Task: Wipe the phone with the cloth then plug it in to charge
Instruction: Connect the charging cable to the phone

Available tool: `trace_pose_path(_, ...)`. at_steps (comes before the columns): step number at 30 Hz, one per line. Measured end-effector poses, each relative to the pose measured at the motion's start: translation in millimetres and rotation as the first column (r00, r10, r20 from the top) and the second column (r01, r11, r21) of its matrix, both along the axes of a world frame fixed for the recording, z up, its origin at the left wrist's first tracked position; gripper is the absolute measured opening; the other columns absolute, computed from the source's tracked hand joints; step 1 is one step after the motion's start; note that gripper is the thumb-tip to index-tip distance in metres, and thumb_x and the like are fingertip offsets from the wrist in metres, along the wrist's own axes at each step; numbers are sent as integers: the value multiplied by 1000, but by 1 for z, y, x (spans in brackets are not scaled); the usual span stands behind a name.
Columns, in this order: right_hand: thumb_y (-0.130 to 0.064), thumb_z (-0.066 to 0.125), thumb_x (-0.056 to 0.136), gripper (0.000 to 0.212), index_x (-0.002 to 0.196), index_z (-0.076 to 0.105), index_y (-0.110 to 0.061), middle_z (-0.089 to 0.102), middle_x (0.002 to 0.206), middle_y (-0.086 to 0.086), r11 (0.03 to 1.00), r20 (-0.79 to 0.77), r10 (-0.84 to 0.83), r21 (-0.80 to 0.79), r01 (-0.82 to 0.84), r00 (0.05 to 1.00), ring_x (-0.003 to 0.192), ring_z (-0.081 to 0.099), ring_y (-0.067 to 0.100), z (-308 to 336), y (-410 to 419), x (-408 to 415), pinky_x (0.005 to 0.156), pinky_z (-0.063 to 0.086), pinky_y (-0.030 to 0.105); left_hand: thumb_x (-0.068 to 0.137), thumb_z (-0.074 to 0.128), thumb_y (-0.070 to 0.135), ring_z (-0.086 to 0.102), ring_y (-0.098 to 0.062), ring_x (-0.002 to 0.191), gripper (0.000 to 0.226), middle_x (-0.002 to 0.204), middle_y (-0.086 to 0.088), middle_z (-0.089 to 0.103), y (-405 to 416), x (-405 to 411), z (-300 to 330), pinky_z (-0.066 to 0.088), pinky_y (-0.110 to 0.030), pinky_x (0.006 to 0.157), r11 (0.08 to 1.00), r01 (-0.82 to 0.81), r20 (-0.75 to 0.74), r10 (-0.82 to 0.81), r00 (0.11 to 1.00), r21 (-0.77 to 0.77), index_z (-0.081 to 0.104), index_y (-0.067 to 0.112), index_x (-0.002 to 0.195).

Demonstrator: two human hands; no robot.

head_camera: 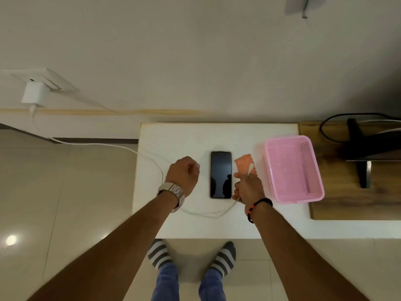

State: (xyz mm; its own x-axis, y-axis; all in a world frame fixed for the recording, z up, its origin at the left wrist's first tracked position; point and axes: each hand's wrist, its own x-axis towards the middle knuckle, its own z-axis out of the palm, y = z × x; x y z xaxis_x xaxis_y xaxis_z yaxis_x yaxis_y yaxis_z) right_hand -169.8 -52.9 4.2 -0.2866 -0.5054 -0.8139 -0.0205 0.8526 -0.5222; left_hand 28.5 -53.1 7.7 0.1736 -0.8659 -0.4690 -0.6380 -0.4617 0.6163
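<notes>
- While stretched across the frame, stood as the largest thing in view: white table (217, 222), backed against the wall, with a wooden board and a dark stand off to the right.
- Sat on the right part of the tabletop, empty as far as could be seen: pink basket (293, 168).
- Ran from the white charger (33, 95) in the wall socket, down across the floor and onto the table in a loop near the front edge: white cable (204, 212).
- Lay flat and face up near the table's middle, screen dark, long axis pointing away from the person: phone (221, 174), its near short edge (where a charging port would likely be) facing the body.
- Rested curled into a loose fist just left of the phone, holding nothing visible: left hand (184, 172).
- Closed around the cable's end just right of the phone's near corner: right hand (247, 187), with the plug tip (251, 167) poking out past the fingers, pointing away.
- Lay beyond that hand, between phone and basket: orange cloth (244, 162), released.
- Judged nearer to the port: the right hand, though the plug needed turning back toward the near edge.
</notes>
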Motion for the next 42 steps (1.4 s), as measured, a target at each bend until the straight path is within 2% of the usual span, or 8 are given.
trace_pose_path(4, -20, 43, 105, 36, 117, 64, 7, 61, 88, 15, 993, -110, 119, 14, -118, 987, 85, 59, 33, -19, 17, 1, 81, 53, 38, 99, 55, 28, 59, -17, 103, 26, 109, 4, 63, -2, -29, -27, 40, -20, 85, 972, 14, -123, 16, 992, 236, 65, 14, 119)
trace_pose_path(7, -21, 41, 100, 41, 101, 64, 13, 62, 85, 21, 985, -112, 172, 14, -172, 979, 79, 58, 30, -26, 21, 6, 67, 45, 32, 95, 56, 23, 48, -20, 72, 25, 70, 4, 47, 5, -48, -42, 39, -25, 61, 964, 36, -91, -13, 996, 264, 47, 17, 73)
trace_pose_path(15, -16, 48, 102, 26, 108, 70, -6, 74, 103, 13, 992, 35, 127, 18, -127, 991, 96, 69, 28, -25, 21, 5, 89, 55, 40, 92, 68, 43, 62, -18, 75, 29, 91, -4, 66, 1, -51, -45, 51, -28, 57, 928, -52, -224, 144, 964, 369, 60, 15, 98)
trace_pose_path(19, -16, 40, 109, 26, 114, 65, -12, 66, 90, 4, 993, 107, 111, -38, -108, 988, 80, 64, 18, -13, 19, 12, 73, 55, 28, 92, 71, 35, 72, -30, 87, 42, 110, -16, 71, -5, -35, -30, 61, -31, 54, 880, -129, -374, 322, 870, 457, 62, 7, 122)
trace_pose_path(23, -36, 38, 109, 33, 95, 60, -15, 44, 66, -4, 987, 14, 73, -141, -70, 997, 60, 41, 12, 9, 14, 23, 60, 37, 28, 92, 73, 31, 73, -28, 89, 34, 112, -18, 73, -12, -21, 4, 62, -33, 61, 825, -275, -493, 526, 693, 493, 66, 7, 114)
trace_pose_path(27, -37, 34, 110, 35, 120, 64, -23, 54, 76, -4, 916, -83, 125, -372, -147, 989, 67, 50, 11, 50, 10, 36, 65, 43, 30, 90, 76, 19, 74, -27, 79, 21, 94, -16, 75, -24, -11, 41, 61, -33, 61, 701, -479, -592, 708, 385, 528, 67, 4, 101)
trace_pose_path(31, -25, 51, 106, 24, 100, 73, -20, 63, 77, 0, 855, -68, 129, -498, -146, 989, 66, 54, 13, 86, 4, 50, 65, 51, 33, 87, 77, 11, 78, -24, 73, 22, 97, -17, 76, -38, -2, 68, 63, -33, 62, 605, -577, -657, 738, 150, 548, 67, 3, 104)
trace_pose_path(42, -26, 67, 97, 17, 110, 77, -29, 76, 72, -11, 778, -102, 238, -575, -252, 966, 73, 74, 9, 128, 2, 81, 80, 62, 47, 86, 78, 8, 77, -21, 70, 36, 102, -17, 75, -43, 8, 95, 59, -28, 57, 538, -653, -717, 697, -12, 533, 65, 0, 119)
